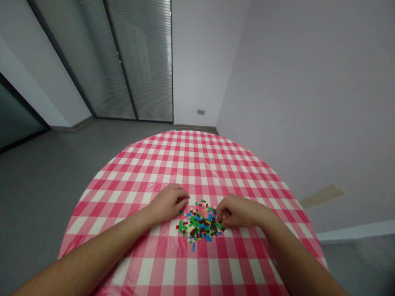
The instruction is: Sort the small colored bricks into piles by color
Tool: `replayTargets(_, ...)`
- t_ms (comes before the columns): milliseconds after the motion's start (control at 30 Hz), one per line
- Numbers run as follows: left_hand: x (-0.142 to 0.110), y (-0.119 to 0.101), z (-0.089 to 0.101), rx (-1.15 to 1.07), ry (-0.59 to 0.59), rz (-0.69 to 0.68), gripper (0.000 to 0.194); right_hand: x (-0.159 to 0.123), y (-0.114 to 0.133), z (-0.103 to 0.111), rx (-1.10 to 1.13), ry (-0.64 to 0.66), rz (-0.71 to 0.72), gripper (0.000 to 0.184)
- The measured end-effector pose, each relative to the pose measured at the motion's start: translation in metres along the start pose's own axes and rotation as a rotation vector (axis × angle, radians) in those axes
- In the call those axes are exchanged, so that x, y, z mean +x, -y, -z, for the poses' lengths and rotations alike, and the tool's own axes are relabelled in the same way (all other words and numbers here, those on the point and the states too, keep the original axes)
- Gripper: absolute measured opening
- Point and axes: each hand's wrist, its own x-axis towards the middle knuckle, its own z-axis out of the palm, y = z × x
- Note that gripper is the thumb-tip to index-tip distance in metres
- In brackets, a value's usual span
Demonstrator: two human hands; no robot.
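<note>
A heap of several small plastic bricks in green, blue, dark brown, red and yellow lies on a red-and-white checked tablecloth over a round table. My left hand rests at the heap's left edge, fingers curled inward with the tips touching the cloth near the bricks. My right hand sits at the heap's right edge, fingers bent and pinched together against the outer bricks. Whatever either hand holds is too small or hidden to name.
A tiny yellow piece lies alone on the cloth beyond the hands. Grey floor surrounds the table. A white wall stands close on the right, and glass doors with blinds are at the far left.
</note>
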Motion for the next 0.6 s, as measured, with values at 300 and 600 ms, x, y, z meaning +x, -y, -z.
replayTargets(300,-0.0004,-0.0001,0.0001,-0.016,0.007,0.014,0.015,0.0,0.0031,0.0017,-0.005,-0.123,0.038,0.007)
replayTargets(600,-0.0008,-0.0006,0.0004,-0.012,0.01,0.023,0.016,-0.0011,0.005,0.0015,-0.026,-0.075,0.015,0.015)
